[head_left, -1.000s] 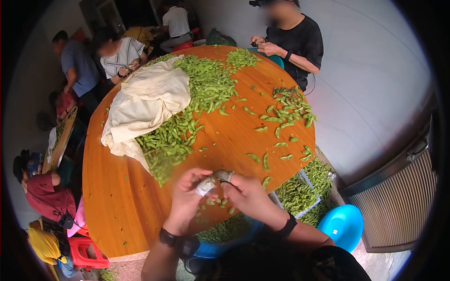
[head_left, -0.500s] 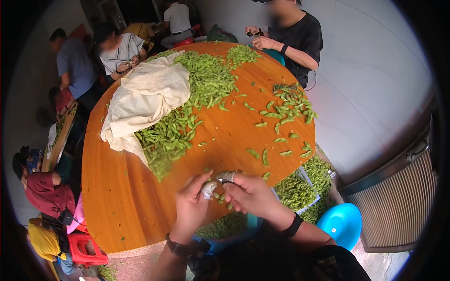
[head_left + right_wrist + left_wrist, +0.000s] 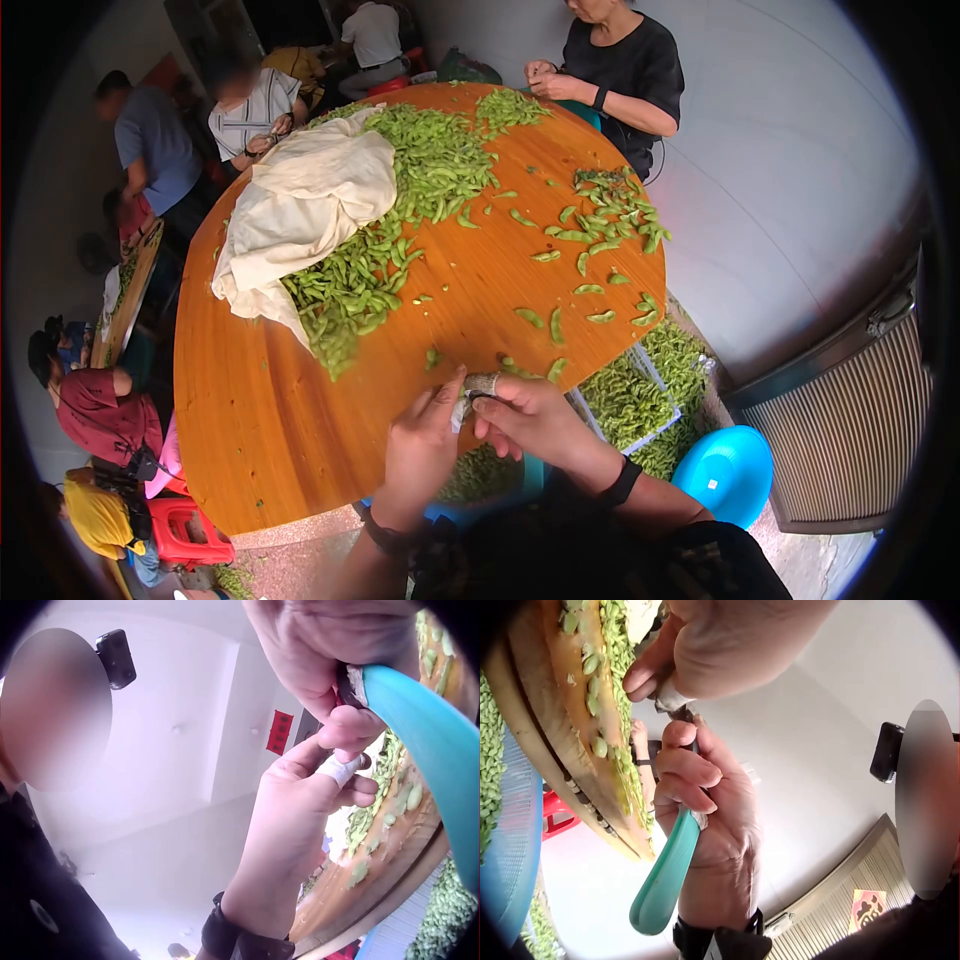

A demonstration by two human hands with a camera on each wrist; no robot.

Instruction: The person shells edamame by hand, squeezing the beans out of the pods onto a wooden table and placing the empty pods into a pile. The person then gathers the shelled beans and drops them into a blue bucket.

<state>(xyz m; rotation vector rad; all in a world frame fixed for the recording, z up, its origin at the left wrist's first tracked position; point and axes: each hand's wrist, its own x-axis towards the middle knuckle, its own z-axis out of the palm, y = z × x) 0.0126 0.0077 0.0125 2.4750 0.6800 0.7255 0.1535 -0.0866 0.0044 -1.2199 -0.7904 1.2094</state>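
My left hand [image 3: 420, 450], its thumb wrapped in white tape [image 3: 339, 769], meets my right hand [image 3: 545, 425] above the near edge of the wooden table [image 3: 270, 420]. My right fingers curl round a tool with a teal handle [image 3: 664, 881]; a grey knitted cover [image 3: 482, 382] wraps one right digit. In the left wrist view a small dark piece [image 3: 681, 714] shows between the hands. Whether my left fingertips pinch anything is hidden. Loose shelled beans [image 3: 414, 796] lie on the table edge beside the hands.
Green pods [image 3: 430, 165] heap beside a cream cloth [image 3: 300, 200]. Below the table edge are a blue basin of beans [image 3: 480, 475], a crate of pods [image 3: 625, 405] and a blue bowl [image 3: 725, 475]. Across the table sits a person in black [image 3: 625, 75]; others sit left.
My left hand has moved slightly right and its fingertips now come against the right hand's. The head view has shifted a little, and the person in black has brought both hands together.
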